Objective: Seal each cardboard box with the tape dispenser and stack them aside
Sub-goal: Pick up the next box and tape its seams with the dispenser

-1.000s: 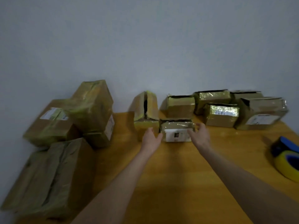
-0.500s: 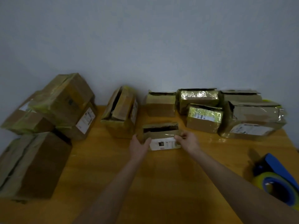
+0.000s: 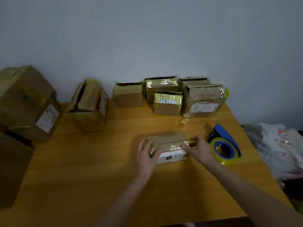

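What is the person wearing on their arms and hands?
Nothing that shows. The left arm and right arm are bare, with no sleeves in view. The left hand and right hand have no gloves, and I see no watch or bracelet.

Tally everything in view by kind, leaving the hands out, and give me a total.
Cardboard boxes: 10 in view (held box, open-topped box, 5 by the wall, 3 in the left pile, which the frame cuts off)
Tape dispenser: 1
Plastic bag: 1
Total: 12
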Demonstrator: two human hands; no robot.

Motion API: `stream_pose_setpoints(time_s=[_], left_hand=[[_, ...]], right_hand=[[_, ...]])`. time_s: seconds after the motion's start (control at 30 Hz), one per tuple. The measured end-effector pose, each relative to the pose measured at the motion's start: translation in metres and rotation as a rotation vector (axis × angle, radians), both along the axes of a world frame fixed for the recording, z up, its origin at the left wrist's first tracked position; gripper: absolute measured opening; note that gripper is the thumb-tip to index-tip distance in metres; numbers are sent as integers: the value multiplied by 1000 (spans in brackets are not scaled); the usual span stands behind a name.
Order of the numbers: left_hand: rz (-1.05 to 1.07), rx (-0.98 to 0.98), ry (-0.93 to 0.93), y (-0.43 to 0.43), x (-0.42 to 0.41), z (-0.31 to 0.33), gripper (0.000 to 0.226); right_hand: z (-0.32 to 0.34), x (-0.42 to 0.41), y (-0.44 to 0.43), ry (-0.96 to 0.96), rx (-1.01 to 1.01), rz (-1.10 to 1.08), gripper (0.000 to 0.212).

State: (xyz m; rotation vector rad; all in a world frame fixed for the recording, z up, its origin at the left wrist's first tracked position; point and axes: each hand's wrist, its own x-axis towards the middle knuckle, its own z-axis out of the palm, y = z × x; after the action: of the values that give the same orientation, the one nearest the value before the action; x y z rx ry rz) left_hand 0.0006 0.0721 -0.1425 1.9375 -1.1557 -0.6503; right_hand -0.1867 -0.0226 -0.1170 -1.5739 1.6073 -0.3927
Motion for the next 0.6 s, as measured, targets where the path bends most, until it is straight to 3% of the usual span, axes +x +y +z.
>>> stream_pose_setpoints(time_s=[0.13, 0.2, 0.4, 0.6], left_hand=[[1, -17, -6, 6, -18, -3, 51], [-12, -8, 0, 5, -20, -2, 50], [31, 42, 38, 4, -26, 2, 42], [290, 92, 149, -9, -37, 12, 47]], right_hand=[[-7, -13, 1, 77, -36, 105, 79], [-9, -15, -5, 146, -79, 213, 84], [-14, -14, -19, 145, -97, 540, 61], [-17, -15, -27, 128, -106, 581, 57]])
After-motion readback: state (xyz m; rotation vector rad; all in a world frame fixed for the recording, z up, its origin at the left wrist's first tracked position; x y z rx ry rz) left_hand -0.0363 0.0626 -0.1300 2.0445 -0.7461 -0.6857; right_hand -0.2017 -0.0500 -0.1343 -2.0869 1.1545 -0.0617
